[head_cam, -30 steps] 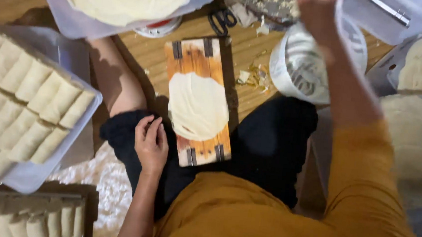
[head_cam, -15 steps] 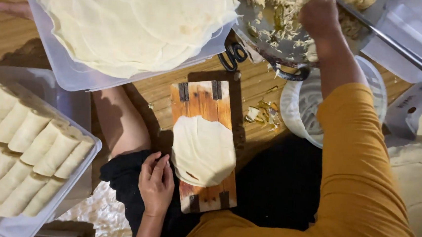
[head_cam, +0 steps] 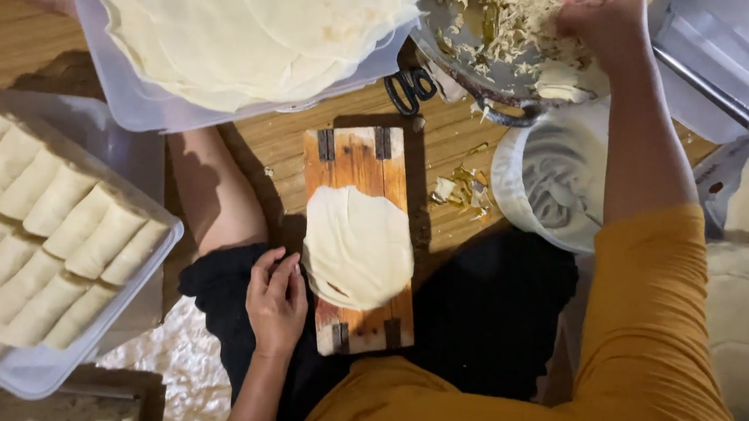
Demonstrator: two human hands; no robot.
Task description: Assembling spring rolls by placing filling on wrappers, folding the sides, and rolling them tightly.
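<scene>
Just now, pale round wrapper [head_cam: 358, 248] lies flat on wooden board [head_cam: 363, 161].

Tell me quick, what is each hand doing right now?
Left hand: open, flat on the knee beside the wooden board, holding nothing.
Right hand: closed, pinching shredded filling in the pan.

Free room and obstacles. Your left hand [head_cam: 276, 302] lies flat at lower centre, just beside the wooden board [head_cam: 353, 161]; bare floor [head_cam: 273, 146] above the board is the only open lane. At upper left the tub of wrappers [head_cam: 136, 97] overhangs it, with scissors [head_cam: 411, 88] at its right edge. The tray of rolls [head_cam: 136, 295] blocks the left. At upper right your right hand [head_cam: 600, 20] sits in the filling bowl [head_cam: 468, 63], the white bucket [head_cam: 517, 181] below it, scraps [head_cam: 462, 188] between bucket and board.
</scene>
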